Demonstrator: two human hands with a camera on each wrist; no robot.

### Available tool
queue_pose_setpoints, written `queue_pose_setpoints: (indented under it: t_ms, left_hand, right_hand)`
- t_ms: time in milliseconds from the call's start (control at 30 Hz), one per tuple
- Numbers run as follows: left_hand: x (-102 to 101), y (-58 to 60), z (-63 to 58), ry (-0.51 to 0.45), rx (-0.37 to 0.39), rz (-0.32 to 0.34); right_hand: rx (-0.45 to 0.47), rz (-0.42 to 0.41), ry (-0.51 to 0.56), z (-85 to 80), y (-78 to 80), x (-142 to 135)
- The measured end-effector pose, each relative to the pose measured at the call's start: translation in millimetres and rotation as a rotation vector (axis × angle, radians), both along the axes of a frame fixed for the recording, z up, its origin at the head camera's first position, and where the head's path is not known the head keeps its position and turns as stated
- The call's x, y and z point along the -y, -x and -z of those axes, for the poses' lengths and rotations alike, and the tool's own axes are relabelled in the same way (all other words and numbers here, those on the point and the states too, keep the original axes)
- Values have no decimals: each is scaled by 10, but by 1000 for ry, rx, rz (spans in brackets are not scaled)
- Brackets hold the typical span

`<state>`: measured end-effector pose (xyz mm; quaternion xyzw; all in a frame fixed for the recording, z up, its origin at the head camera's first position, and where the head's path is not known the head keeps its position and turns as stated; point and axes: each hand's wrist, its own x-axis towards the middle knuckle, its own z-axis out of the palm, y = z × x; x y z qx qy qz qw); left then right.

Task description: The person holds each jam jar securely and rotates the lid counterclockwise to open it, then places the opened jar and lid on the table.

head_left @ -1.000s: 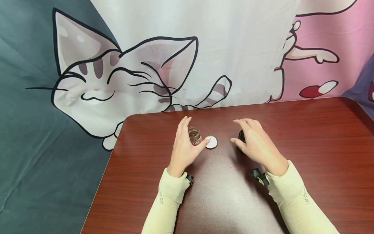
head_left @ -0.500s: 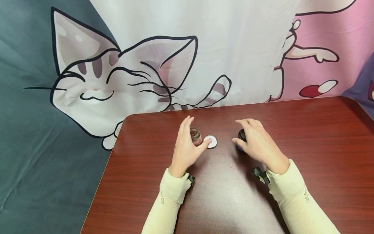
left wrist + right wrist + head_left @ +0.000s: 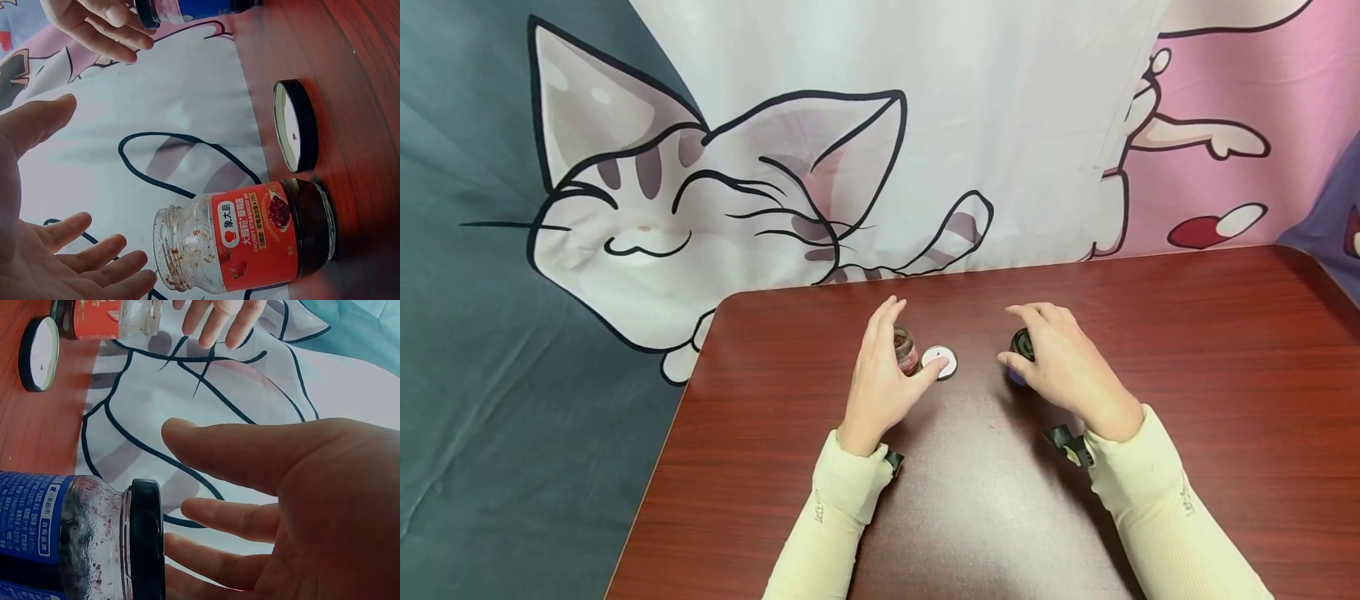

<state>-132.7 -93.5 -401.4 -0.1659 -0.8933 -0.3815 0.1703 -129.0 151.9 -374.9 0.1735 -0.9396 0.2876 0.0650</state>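
Note:
My left hand [image 3: 882, 379] hovers by an uncapped glass jam jar [image 3: 256, 237], fingers spread and thumb apart. Its red label reads "Chunky Strawberry Jam", and dark jam sits low inside. Beside the jar a lid [image 3: 939, 362] lies white inside up, partly under my left thumb in the head view. My right hand [image 3: 1067, 367] is held with spread fingers around the top of a second jar [image 3: 94, 537], which has a blue label and a black lid [image 3: 147, 540] on it. In the right wrist view the fingertips are close to that lid, and nothing is gripped.
Both jars stand on a reddish-brown wooden table [image 3: 970, 500]. Behind its far edge hangs a curtain [image 3: 1037, 125] printed with a cartoon cat. Each wrist wears a small black camera [image 3: 1067, 446] below a pale sleeve [image 3: 1150, 483].
My left hand has shifted slightly right, covering more of the strawberry jam jar. My right hand has barely moved, and a little more of the blue-labelled jar shows.

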Motion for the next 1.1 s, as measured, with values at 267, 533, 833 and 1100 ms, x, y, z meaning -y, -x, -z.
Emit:
queue_pose_setpoints:
  t_ms: [267, 533, 833, 1100]
  left_hand:
    - [-37, -13, -3, -15, 20, 21]
    - [-87, -37, 16, -19, 35, 57]
    - [-170, -59, 33, 28, 7, 69]
    - [-226, -69, 64, 45, 21, 81]
  right_hand:
    - [34, -1, -17, -5, 6, -8]
    - [72, 10, -34, -12, 11, -19]
    - [121, 17, -51, -32, 1, -21]
    - [135, 23, -65, -21, 10, -29]
